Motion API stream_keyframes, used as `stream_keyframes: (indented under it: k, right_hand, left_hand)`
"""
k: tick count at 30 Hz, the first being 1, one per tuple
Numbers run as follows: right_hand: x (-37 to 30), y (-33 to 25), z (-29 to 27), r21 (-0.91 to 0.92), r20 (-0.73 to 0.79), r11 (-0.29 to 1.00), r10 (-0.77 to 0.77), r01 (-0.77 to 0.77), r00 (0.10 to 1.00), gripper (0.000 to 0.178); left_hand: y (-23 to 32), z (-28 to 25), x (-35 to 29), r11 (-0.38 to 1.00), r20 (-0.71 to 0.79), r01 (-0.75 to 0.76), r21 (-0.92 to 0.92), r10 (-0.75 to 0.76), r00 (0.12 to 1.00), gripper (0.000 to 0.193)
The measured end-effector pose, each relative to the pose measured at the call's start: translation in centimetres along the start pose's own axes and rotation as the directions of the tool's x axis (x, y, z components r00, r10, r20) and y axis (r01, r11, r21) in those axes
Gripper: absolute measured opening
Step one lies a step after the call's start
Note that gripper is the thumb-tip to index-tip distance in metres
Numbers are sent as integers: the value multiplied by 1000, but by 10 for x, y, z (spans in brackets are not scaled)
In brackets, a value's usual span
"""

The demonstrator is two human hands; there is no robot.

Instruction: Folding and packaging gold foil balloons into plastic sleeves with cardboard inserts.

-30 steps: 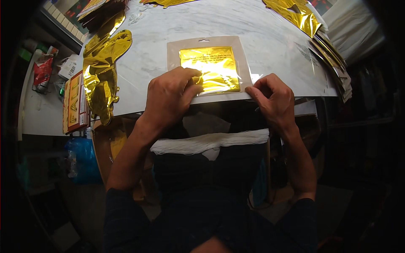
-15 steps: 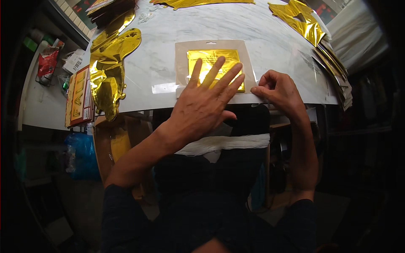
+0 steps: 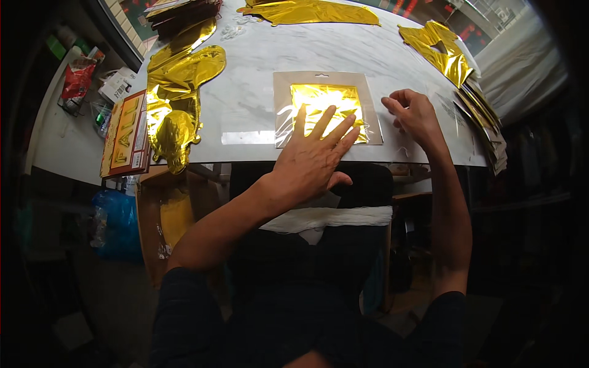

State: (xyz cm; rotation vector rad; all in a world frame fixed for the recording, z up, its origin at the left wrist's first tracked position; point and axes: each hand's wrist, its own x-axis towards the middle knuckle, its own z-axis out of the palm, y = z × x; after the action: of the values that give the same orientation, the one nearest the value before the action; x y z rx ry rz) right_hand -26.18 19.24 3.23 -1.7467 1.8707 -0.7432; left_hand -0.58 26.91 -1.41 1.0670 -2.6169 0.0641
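Note:
A flat clear packet with a grey-brown backing card [image 3: 374, 122] lies near the table's front edge, a small hanging slot at its far side. Inside shows a folded sheet of shiny gold foil [image 3: 337, 95]. My left hand [image 3: 310, 159] lies on the packet's lower part, fingers spread over the foil and thumb out to the right. Just right of the packet and apart from it, my right hand [image 3: 417, 119] is raised with curled fingers, thumb close to the forefinger. Whatever may be between them is too small to make out.
Flat gold foil balloons lie at the table's left [image 3: 178, 104], far edge [image 3: 313, 12] and right [image 3: 438, 52]. Printed cards [image 3: 126, 135] stand at the left edge, and stacked packets [image 3: 481, 122] at the right. White strings [image 3: 331, 216] lie across my lap.
My right hand has moved from the packet's near right corner up and to the right, away from it. My left hand stays spread on the packet. The whole view has shifted slightly.

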Motion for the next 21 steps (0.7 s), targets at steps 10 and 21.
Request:
stream_keyframes:
  k: [10,21]
  right_hand:
    - [52,-18,6,66,312,978,167,-196,935,44]
    - [-25,-8,-6,601,-447,572,-339,558,828,7]
  left_hand:
    - [1,2,1,1000,-33,-2,9,2,999,99]
    - [-40,-40,-15,856,-567,64,-512,-393,724,87]
